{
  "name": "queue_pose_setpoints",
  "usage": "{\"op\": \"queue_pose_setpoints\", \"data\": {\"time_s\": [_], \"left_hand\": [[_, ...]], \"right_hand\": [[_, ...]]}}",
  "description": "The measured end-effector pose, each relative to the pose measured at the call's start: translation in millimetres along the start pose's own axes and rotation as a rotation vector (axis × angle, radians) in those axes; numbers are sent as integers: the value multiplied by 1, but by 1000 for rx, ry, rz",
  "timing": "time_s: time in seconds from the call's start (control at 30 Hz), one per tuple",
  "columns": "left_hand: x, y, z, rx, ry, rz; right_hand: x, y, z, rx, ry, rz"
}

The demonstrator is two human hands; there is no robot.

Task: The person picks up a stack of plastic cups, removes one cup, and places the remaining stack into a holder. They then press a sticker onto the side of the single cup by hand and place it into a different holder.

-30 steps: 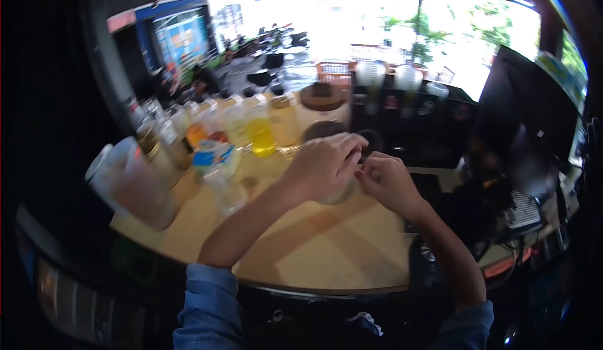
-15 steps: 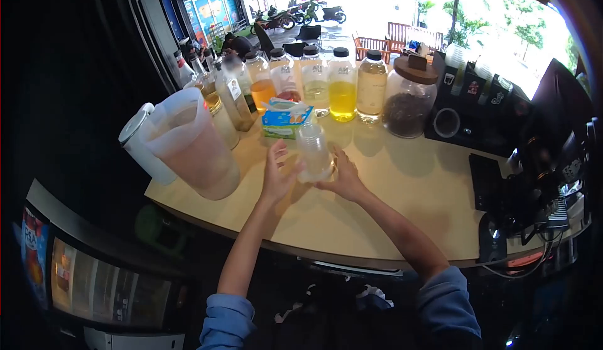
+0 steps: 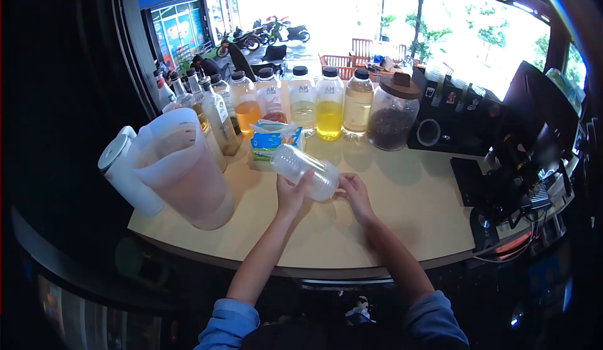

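A clear, ribbed plastic container (image 3: 304,169) lies tilted in the air above the wooden counter (image 3: 402,230), its one end up to the left and its other end down to the right. My left hand (image 3: 293,194) is wrapped round its lower side, thumb across the front. The fingers of my right hand (image 3: 354,193) are bent together at the container's right end; what they pinch there is too small to make out. Just behind the container sits a blue and green tissue pack (image 3: 271,141).
Bottles of orange liquid (image 3: 247,116) and yellow liquid (image 3: 329,112) stand in a row at the back, beside a wooden-lidded jar (image 3: 393,114). A large translucent pitcher (image 3: 182,171) is at left. Black equipment (image 3: 518,168) occupies the right.
The container has gone from nearly upright to tilted on its side. My left hand has closed round it, and my right hand has drawn its fingers together at its end. The view has shifted.
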State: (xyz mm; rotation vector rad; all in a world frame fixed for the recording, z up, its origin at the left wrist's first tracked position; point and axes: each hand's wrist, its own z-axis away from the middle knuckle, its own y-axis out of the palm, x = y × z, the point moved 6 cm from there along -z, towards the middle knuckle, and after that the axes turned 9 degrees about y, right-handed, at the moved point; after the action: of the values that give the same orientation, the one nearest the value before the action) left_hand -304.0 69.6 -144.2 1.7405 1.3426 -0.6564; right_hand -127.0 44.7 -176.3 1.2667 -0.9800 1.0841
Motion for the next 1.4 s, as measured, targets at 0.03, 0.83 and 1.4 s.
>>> {"op": "queue_pose_setpoints", "data": {"time_s": [0.03, 0.83, 1.4], "left_hand": [[1, 1, 1, -6, -37, 125], [-14, -2, 4, 86, 40, -57], [-62, 28, 23, 471, 323, -949]], "right_hand": [[2, -3, 1, -6, -4, 1], [42, -11, 14, 106, -272, 7], [33, -8, 20, 353, -1, 160]]}}
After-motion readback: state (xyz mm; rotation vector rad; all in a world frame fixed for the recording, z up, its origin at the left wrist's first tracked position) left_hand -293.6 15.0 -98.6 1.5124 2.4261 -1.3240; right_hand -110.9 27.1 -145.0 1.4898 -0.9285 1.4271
